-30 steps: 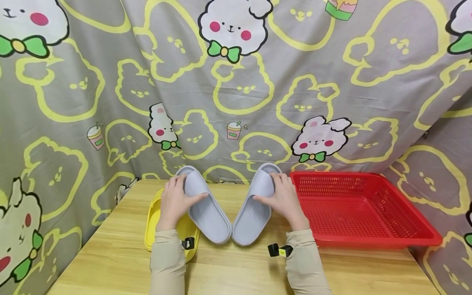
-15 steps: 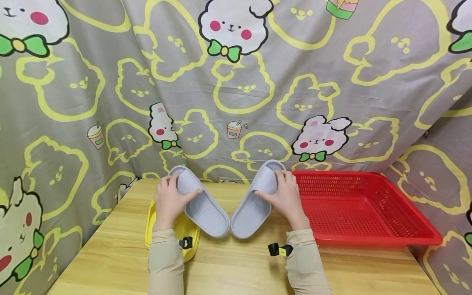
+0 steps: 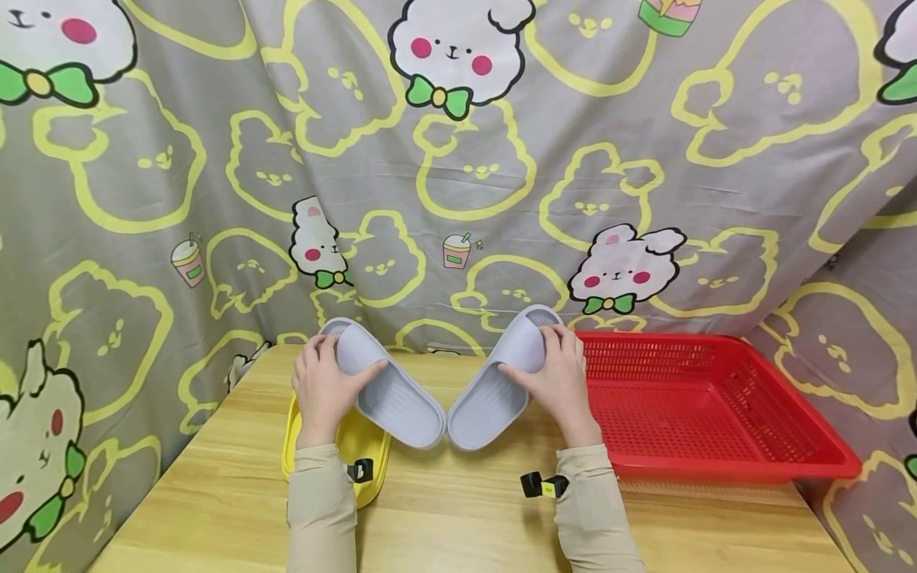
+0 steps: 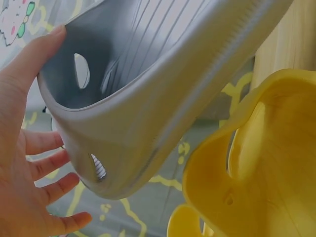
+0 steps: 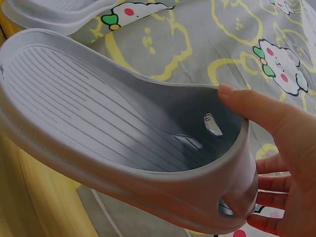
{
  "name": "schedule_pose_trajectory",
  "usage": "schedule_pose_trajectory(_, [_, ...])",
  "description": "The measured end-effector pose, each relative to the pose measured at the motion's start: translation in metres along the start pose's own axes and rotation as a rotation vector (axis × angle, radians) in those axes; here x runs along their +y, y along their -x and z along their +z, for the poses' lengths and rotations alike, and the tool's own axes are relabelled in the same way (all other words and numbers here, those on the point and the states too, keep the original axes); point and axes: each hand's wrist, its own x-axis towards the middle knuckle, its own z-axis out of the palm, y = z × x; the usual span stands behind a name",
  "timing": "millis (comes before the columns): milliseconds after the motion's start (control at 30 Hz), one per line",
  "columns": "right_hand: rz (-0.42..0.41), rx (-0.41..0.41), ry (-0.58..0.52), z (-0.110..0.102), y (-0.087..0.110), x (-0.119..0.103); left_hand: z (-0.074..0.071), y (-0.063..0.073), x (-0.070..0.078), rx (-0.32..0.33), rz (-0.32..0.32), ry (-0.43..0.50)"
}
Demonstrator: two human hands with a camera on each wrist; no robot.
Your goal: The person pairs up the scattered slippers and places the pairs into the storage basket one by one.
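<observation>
Curtain: grey cartoon fabric (image 3: 494, 187) fills everything beyond both hands, and what a busy backdrop it makes!
Table: pale wood-grain top (image 3: 215, 501), spreading out below the hands and forearms.
Red basket: perforated tray (image 3: 731, 467), just right of the right hand, partly behind it.
Yellow container: bright tub (image 3: 368, 493), under the left hand and wrist.
Slippers: a grey pair, left slipper (image 3: 397, 398) and right slipper (image 3: 490, 402), between the hands, toes splayed, heels close; whether they touch, I cannot tell.
Left hand (image 3: 325, 390): pinching its slipper's strap, thumb on the edge, fingers fanned behind.
Right hand (image 3: 562, 386): mirroring that, thumb over the strap edge, fingers beyond.
Step in hand: looks like handling the slippers together, one per side.
Next move: calls, I'd judge, for even grips and level wrists, lest one slipper twist.
</observation>
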Motion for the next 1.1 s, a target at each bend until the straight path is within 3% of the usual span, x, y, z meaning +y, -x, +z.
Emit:
schedule_pose_trajectory(467, [-0.023,0.131,0.000,0.0013,-0.0005,0.0007,0.0000,-0.0014,-0.0033,0.065,-0.021,0.100])
schedule_pose_trajectory(1100, [0.002,0.191,-0.044,0.0021,-0.0004,0.0011,-0.0006,-0.0012,-0.0064,0.086,-0.085,0.120])
